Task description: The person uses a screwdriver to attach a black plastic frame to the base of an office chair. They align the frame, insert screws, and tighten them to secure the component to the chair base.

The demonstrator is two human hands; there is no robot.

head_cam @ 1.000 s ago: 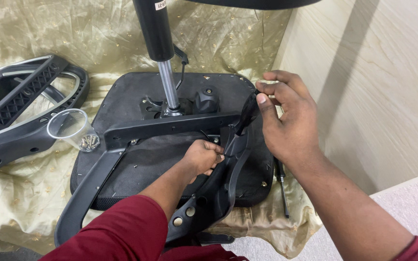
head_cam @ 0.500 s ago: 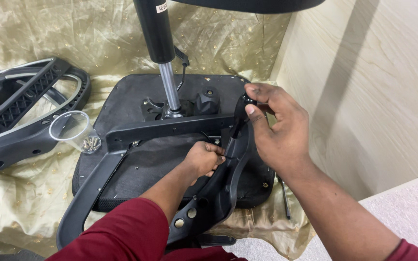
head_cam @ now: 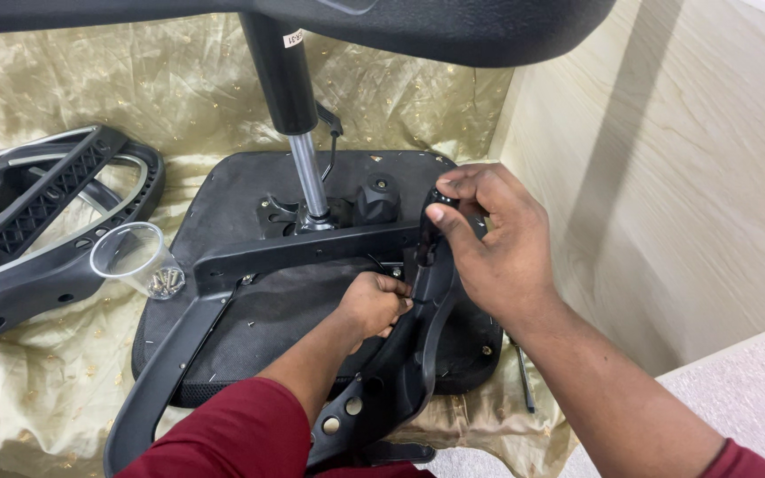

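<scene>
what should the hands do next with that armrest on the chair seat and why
Probably steady the armrest and seat its bracket flat on the seat. The right hand grips its upper end while the left hand is under it at the joint. The screws lie in the plastic cup, so it looks unfastened.

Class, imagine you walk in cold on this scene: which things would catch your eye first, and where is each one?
At the centre, an upturned black chair seat lies on a crinkled gold cloth, its shiny post rising from the middle. The right hand pinches the top of a black armrest at the seat's right edge, while the left hand grips lower on it. Left of the seat, a clear plastic cup lies tipped with screws inside.
</scene>
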